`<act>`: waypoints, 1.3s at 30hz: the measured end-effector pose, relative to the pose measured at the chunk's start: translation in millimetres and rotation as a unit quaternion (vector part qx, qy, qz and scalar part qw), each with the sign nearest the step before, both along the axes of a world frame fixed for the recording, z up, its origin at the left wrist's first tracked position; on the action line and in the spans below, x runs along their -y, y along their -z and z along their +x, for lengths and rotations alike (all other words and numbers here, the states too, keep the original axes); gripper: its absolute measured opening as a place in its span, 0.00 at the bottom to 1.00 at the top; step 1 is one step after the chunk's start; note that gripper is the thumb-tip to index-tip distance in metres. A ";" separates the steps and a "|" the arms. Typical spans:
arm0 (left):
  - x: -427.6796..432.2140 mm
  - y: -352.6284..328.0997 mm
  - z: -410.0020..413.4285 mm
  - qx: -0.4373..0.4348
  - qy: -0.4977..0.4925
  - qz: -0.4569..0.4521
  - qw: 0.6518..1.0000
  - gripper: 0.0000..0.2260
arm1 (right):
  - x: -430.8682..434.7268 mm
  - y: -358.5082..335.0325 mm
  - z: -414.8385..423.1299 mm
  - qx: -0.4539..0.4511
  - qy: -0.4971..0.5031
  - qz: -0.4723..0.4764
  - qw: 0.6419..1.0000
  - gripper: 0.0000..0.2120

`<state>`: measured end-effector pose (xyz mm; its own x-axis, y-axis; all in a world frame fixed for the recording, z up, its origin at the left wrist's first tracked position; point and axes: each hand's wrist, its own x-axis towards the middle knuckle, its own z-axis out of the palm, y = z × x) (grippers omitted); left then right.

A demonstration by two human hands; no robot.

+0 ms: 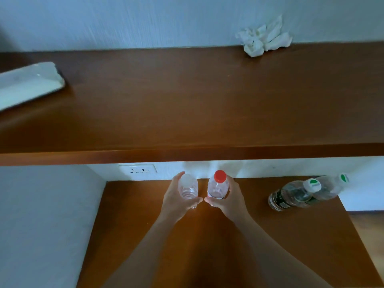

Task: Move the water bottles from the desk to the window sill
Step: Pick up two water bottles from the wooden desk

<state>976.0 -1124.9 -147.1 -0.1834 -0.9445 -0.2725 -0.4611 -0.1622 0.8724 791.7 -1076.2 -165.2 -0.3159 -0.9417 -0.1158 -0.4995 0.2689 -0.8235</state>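
Brown wood makes the desk [324, 235], and over its back part both hands are busy. The left hand [176, 201] has its fingers curled around a clear bottle [188, 189] with a pale cap. The right hand [230, 201] grips in the same way a red-capped bottle [217, 189]. The two bottles are upright and just beside each other. I cannot tell if their bases rest on the desk or are lifted.

These bottles look like thin plastic. I judge them light, smooth and easy to dent, so a grip around the middle of the body, as now, seems better than one at the cap. How much water is inside is not clear.

To the right, two green-capped bottles [291, 196] stand on the desk, touching or nearly so. Behind is a wall socket [137, 169]. Further up runs a wide wooden ledge [187, 100], probably the window sill, with a crumpled tissue [262, 37] and a flat white object [29, 82].
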 end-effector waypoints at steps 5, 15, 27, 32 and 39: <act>-0.1 4.4 -1.9 0.002 -0.014 0.019 1.000 0.35 | 4.4 0.8 5.2 -0.011 0.002 0.014 1.000 0.33; -25.8 -32.4 -5.5 -0.021 -0.048 -0.053 0.997 0.29 | -18.7 -36.7 -6.2 -0.023 -0.001 -0.034 0.999 0.33; -82.4 -115.1 2.2 -0.081 -0.140 -0.116 0.980 0.31 | -50.7 -106.0 8.9 0.039 -0.035 -0.108 0.993 0.31; -106.9 -118.3 25.3 -0.075 -0.190 -0.130 0.970 0.34 | -48.4 -114.4 39.3 0.097 -0.089 -0.088 0.987 0.32; -162.1 -116.8 77.7 -0.068 -0.299 -0.179 0.935 0.40 | -56.4 -115.6 100.8 0.156 -0.246 -0.083 0.953 0.32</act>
<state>1053.7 -962.8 -30.3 0.3961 -0.9157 0.0680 -0.2619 -0.0417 0.9642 892.5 -1019.8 -49.6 0.1949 -0.9803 0.0311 -0.2557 -0.0814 -0.9633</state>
